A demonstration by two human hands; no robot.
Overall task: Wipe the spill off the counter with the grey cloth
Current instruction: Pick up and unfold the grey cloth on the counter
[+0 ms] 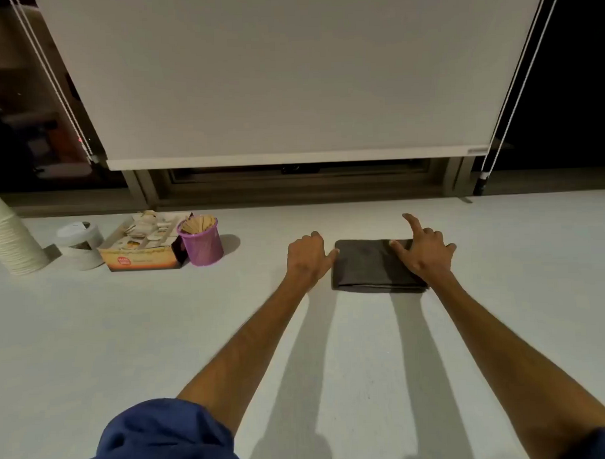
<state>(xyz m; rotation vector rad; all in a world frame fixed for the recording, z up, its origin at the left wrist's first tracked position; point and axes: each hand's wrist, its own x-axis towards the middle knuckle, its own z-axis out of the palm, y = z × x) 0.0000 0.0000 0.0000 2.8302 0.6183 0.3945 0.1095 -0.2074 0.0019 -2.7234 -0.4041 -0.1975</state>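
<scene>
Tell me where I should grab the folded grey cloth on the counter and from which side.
Take the grey cloth by its right edge, from above, where the right hand already lies on it. It is folded flat on the counter, so pinching the stacked layers together probably keeps the pad from unfolding. The left hand touches its left edge.

The folded cloth (367, 264) is a plain dark grey against the pale, off-white counter (126, 338), and the rolled-up sleeve (164, 440) at 7 o'clock is deep navy blue. Over at 10 o'clock a purple mesh cup (203, 247) holds tan wooden sticks (199, 223), next to an orange-and-cream printed cardboard box (141, 259), a white lidded tub (80, 245) and a cream stack of paper cups (6, 236). At 12 o'clock the roller blind (289, 75) is a flat light grey with white bead cords (54, 83).
</scene>
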